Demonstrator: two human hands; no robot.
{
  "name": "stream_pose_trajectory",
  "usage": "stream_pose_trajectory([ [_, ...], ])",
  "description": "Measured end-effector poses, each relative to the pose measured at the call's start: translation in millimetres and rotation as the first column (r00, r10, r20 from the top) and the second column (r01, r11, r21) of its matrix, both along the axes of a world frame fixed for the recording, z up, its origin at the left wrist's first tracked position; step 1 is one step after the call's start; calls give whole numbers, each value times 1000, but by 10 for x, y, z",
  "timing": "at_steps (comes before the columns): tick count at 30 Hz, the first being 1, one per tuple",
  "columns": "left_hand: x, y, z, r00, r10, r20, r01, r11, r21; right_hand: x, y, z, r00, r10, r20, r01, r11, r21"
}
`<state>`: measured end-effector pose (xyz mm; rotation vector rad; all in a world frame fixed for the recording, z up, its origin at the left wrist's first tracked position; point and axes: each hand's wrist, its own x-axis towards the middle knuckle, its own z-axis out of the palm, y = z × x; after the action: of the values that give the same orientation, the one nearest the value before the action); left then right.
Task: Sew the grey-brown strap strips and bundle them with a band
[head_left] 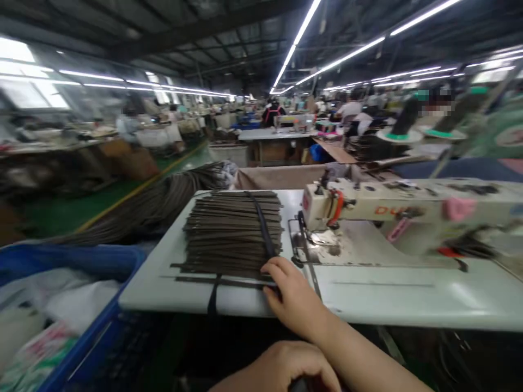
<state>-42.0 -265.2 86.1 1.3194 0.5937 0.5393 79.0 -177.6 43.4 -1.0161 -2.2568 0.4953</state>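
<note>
A wide row of narrow dark grey-brown fabric strips (229, 234) lies side by side on the pale sewing table (245, 305). A black band (263, 223) runs across them, and a dark strap (213, 296) hangs over the front edge. My right hand (296, 296) is at the near right corner of the strips, thumb and fingers closed round the end of the nearest strip. Below the table edge, my left hand (286, 367) is curled, partly cut off by the frame. Something dark shows inside its curl, too little to name.
To the right stands a sewing machine (368, 207) with its needle area beside the strips. A blue crate (110, 321) with bagged material is at left, and a long bundle of strips (151, 207) lies behind it. Thread cones (404, 117) rise at the right; people work farther back.
</note>
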Motion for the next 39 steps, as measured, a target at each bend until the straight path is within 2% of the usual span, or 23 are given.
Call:
stream_pose_trajectory([
  [2, -83, -24, -278, 959, 264, -102, -270, 962, -47, -36, 91, -23, 999, 31, 43, -34, 996, 84],
  [4, -145, -58, -520, 887, 449, -112, -462, 872, -160, -106, 142, -56, 991, 57, 125, -77, 983, 164],
  [6, -203, -91, -668, 795, 600, -93, -599, 750, -281, -203, 174, -105, 975, 58, 216, -107, 969, 222],
  [8, -274, -116, -718, 679, 729, -84, -700, 608, -374, -305, 205, -171, 957, 32, 287, -110, 960, 259],
  [10, -364, -134, -709, 564, 819, -103, -785, 493, -377, -388, 237, -244, 943, -9, 332, -91, 954, 286],
  [13, -504, -153, -682, 448, 886, -122, -867, 396, -303, -441, 285, -334, 924, -41, 380, -89, 943, 320],
  [16, -587, -159, -675, 371, 924, -92, -878, 316, -359, -434, 315, -374, 911, -35, 411, -122, 929, 350],
  [18, -600, -152, -663, 348, 935, -62, -859, 292, -421, -430, 312, -373, 904, -24, 427, -152, 915, 374],
  [23, -570, -118, -604, 349, 937, -18, -813, 293, -503, -474, 246, -313, 823, 10, 569, -314, 841, 440],
  [26, -563, -103, -593, 330, 944, -17, -804, 271, -530, -498, 248, -272, 785, -6, 619, -343, 828, 443],
  [30, -562, -75, -596, 281, 960, 7, -786, 235, -572, -491, 301, -241, 806, 23, 591, -328, 849, 415],
  [34, -543, 13, -587, 170, 984, 57, -744, 166, -647, -463, 258, -200, 864, 44, 501, -258, 893, 368],
  [39, -490, 183, -621, 131, 971, 199, -739, 230, -633, -441, 67, -113, 909, 127, 397, -228, 949, 218],
])
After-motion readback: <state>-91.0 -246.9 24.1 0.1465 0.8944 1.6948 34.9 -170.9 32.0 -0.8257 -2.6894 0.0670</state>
